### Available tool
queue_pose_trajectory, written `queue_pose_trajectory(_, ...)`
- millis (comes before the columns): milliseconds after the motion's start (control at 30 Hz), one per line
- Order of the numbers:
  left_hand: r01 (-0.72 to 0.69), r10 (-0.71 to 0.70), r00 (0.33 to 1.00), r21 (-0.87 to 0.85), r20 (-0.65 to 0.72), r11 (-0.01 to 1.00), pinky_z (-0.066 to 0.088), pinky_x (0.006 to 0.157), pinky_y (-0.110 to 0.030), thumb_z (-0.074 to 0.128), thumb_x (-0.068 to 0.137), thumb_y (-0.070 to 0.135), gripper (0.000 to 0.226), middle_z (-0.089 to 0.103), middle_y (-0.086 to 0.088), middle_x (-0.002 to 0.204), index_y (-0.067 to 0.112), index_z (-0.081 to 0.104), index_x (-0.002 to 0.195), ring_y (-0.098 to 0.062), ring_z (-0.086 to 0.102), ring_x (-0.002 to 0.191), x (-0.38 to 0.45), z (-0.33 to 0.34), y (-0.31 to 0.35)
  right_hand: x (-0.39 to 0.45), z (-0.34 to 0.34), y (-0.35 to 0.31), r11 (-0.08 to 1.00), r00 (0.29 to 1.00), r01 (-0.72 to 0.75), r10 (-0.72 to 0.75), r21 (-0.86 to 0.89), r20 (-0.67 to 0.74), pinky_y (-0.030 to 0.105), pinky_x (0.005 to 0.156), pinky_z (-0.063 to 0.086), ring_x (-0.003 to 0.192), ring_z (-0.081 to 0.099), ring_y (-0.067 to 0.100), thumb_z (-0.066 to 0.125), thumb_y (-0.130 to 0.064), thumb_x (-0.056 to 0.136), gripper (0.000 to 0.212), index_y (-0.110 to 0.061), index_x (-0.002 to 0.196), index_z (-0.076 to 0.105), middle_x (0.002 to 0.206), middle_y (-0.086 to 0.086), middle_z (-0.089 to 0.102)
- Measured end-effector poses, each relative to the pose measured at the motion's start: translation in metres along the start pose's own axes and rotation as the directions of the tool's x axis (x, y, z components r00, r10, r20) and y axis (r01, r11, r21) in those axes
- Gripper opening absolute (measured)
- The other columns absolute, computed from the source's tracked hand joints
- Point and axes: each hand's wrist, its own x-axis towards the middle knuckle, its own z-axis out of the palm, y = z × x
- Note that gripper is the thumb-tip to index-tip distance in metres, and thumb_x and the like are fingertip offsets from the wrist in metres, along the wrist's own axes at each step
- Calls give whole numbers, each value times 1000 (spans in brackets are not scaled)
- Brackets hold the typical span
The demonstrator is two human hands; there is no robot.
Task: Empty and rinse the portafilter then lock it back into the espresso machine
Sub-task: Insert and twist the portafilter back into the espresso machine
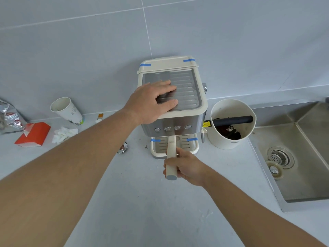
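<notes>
A cream and steel espresso machine (pixel 185 122) stands against the tiled wall. My left hand (pixel 153 100) lies flat on its ribbed metal top, fingers spread, holding nothing. The portafilter (pixel 171 152) sits under the machine's front, its cream handle pointing straight toward me over the drip tray (pixel 193 148). My right hand (pixel 187 166) is closed around the end of that handle. The portafilter's basket is hidden beneath the machine's front.
A white knock box (pixel 231 139) with a black bar and dark grounds stands right of the machine. A steel sink (pixel 302 157) with a drain lies far right. Left are a paper cup (pixel 65 109), crumpled tissue (pixel 64 134), an orange tissue pack (pixel 33 134), a foil bag (pixel 8 118) and a round tamper (pixel 122 147).
</notes>
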Motion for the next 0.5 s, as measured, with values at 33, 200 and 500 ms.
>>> queue_pose_trajectory(33, -2, 2, 1000, 7, -6, 1000, 23, 118, -41, 59, 89, 48, 50, 43, 10, 153, 34, 55, 136, -6, 32, 142, -1, 0, 0, -1, 0, 0, 1000, 1000, -1, 1, -25, -20, 49, 88, 55, 79, 66, 30, 66, -3, 87, 40, -16, 122, 53, 94, 14, 60)
queue_pose_trajectory(200, 8, -7, 999, 20, -33, 1000, 29, 115, -41, 55, 87, 51, 49, 45, 13, 150, 37, 57, 134, -10, 38, 140, -3, 1, -1, -13, 3, 6, 964, 978, 35, -87, -262, -188, 51, 96, 53, 106, 67, 31, 68, -22, 83, 43, -23, 125, 60, 108, 5, 72)
queue_pose_trajectory(500, 5, 9, 992, 110, -124, 994, 52, 82, -44, 49, 91, 36, 32, 68, -8, 111, 13, 68, 102, -29, 62, 99, -15, 1, 18, -66, -11, -17, 978, 929, 206, -198, -5, -314, 37, 98, 54, 101, 72, 23, 65, -15, 92, 12, -16, 98, 74, 109, 11, 75)
